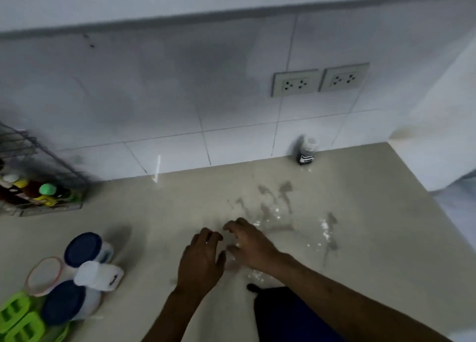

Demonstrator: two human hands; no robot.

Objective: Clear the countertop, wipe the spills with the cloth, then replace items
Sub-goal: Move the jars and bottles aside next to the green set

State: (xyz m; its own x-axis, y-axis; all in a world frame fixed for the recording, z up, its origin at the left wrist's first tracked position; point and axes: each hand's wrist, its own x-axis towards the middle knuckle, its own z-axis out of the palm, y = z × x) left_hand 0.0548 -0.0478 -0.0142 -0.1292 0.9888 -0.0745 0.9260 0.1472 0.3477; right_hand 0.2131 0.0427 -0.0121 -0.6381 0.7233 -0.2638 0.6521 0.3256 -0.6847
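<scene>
- A beige countertop (180,207) runs up to a white tiled wall (167,97) carrying two sockets (320,80); the whole view is slightly blurred.
- Dark wet spills (275,200) and scattered white powder (324,225) mark the counter right of centre, just beyond the hands.
- The left hand (201,259) lies palm down over the counter, fingers loosely spread and slightly curled, with nothing in it.
- The right hand (249,241) is just beside it, also palm down with fingers spread and empty, its fingertips near the edge of the spills.
- A small dark bottle (306,151) with a pale cap stands alone against the wall, behind the spills.
- At the lower left sit blue-lidded jars (82,249), a white container (99,274), a red-rimmed lid (45,274) and green plastic pieces (18,321), grouped closely.
- A wire rack (38,161) at the left edge holds sauce bottles (36,189).
- A dark blue item (291,316) lies at the bottom edge under the right forearm; whether it is the cloth I cannot tell.
</scene>
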